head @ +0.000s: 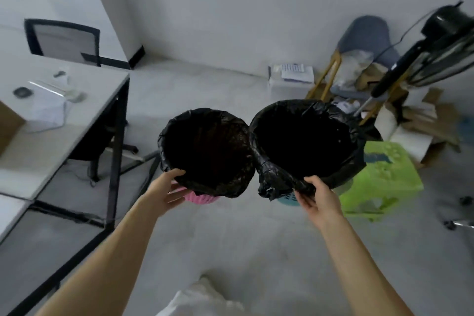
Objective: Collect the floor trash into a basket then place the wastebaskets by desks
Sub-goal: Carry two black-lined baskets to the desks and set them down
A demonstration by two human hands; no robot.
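Two wastebaskets are up in front of the person, side by side w/ rims touching in the middle of the scene. The pink basket (202,197) sits on the left, the teal basket (288,199) on the right; each is lined w/ a black bag (207,147) folded over the rim, so only a strip of coloured plastic shows at the bottom near edge. Insides are too dark to tell what's in them.

The left hand (165,192) is clamped on the near rim of the pink basket, thumb hooked over the bag edge, fingers curled under against the pink wall. The right hand (316,197) pinches the near rim of the teal basket the same way, thumb on top of the crumpled liner, fingers tucked below.

To the left stands a white desk (84,120) on black legs (some clear plastic bits and a small dark object on top), w/ a black mesh chair (64,41) beyond it at the far side. Just right of the teal basket is a lime-green plastic stool (384,177). Far right is a heap: a grey-blue chair (366,36), cardboard (425,120), a black fan (446,41) tilted over. The floor (251,238) is pale grey concrete.
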